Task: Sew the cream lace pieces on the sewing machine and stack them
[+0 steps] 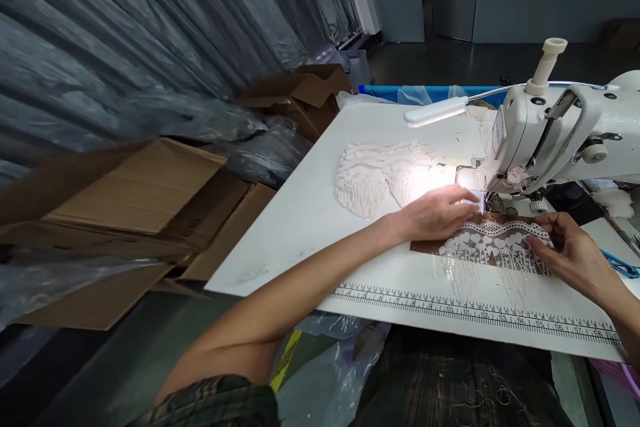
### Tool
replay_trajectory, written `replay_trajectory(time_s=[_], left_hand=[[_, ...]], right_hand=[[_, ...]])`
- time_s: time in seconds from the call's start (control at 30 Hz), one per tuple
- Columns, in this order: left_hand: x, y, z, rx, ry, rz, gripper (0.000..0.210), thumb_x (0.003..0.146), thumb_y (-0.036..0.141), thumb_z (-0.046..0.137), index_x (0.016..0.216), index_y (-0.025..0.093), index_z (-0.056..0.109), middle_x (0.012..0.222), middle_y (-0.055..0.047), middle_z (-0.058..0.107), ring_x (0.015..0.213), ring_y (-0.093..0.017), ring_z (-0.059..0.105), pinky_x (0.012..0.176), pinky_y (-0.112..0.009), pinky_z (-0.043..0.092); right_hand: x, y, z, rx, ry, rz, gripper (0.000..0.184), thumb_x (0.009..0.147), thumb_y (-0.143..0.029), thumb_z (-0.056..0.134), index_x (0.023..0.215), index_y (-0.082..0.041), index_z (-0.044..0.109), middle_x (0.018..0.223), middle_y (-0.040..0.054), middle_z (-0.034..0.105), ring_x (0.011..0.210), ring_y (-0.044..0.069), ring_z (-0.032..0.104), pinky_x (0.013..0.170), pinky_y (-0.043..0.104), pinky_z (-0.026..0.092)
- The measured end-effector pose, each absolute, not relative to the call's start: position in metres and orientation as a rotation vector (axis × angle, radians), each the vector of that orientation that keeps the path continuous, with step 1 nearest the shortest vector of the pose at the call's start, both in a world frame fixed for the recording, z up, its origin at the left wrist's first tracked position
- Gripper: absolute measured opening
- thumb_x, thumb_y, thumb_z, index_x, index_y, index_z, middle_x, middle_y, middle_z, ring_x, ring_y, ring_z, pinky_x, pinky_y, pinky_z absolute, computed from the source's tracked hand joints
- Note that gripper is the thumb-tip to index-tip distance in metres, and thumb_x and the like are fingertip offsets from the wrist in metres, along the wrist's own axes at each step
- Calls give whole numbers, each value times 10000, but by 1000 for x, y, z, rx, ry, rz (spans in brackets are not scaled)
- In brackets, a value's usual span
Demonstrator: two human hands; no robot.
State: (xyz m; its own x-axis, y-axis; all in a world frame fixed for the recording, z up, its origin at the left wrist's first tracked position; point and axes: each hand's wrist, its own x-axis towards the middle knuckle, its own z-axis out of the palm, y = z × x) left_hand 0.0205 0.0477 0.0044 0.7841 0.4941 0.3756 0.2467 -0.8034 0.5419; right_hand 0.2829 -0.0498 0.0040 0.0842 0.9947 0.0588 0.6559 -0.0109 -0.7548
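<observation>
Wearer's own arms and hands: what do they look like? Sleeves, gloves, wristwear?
Left hand and right hand: no gloves, no watch or wristband visible. Left forearm: bare up to a dark plaid sleeve, greenish-black with paler lines, ending near the elbow. Right forearm: bare where visible; its sleeve is out of frame.

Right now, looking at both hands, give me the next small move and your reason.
I'd probably slide the left hand back slightly from the needle end of the sewing machine: it reaches very close to that end, while the right hand is on the right side of the lace and could likely steady it.
</observation>
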Motion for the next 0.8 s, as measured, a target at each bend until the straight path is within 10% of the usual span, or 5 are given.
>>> replay_trajectory(time_s=[0.17, 0.37, 0.57, 0.8], left_hand=[[20, 15, 7, 2128, 595, 716, 297, 950, 397, 515, 798, 181, 651, 766, -86, 717, 678, -162, 679, 606, -283, 542], [7, 14, 20, 1663, 792, 451, 558, 895, 604, 572, 1223, 155, 532, 770, -51, 710, 577, -160, 668, 513, -244, 464], [3, 9, 14, 1971, 992, 396, 617, 822, 342, 657, 1358, 76, 506, 540, 70, 495, 474, -141, 499, 538, -286, 402], [6, 13, 8, 1876, 1073, 562, 583, 812, 351, 680, 1314, 101, 521, 585, 58, 522, 489, -127, 492, 477, -254, 343]], right_hand=[[249, -46, 9, -1471, -1283, 1167, 562, 652, -623, 786, 984, -208, 603, 823, 62, 683, 617, 178, 622, 485, 295, 501], [214, -43, 21, -1375, -1294, 1363, 700, 735, -680, 711, 1201, -174, 578, 929, 93, 704, 719, 197, 680, 580, 328, 590], [242, -50, 5, -1479, -1964, 567, 364, 955, -455, 481, 1057, -183, 699, 911, 110, 710, 827, 240, 678, 733, 406, 585], [244, -47, -12, -1420, -2411, -40, 401, 989, -311, 371, 1211, -188, 682, 1034, 152, 633, 912, 291, 600, 777, 475, 564]])
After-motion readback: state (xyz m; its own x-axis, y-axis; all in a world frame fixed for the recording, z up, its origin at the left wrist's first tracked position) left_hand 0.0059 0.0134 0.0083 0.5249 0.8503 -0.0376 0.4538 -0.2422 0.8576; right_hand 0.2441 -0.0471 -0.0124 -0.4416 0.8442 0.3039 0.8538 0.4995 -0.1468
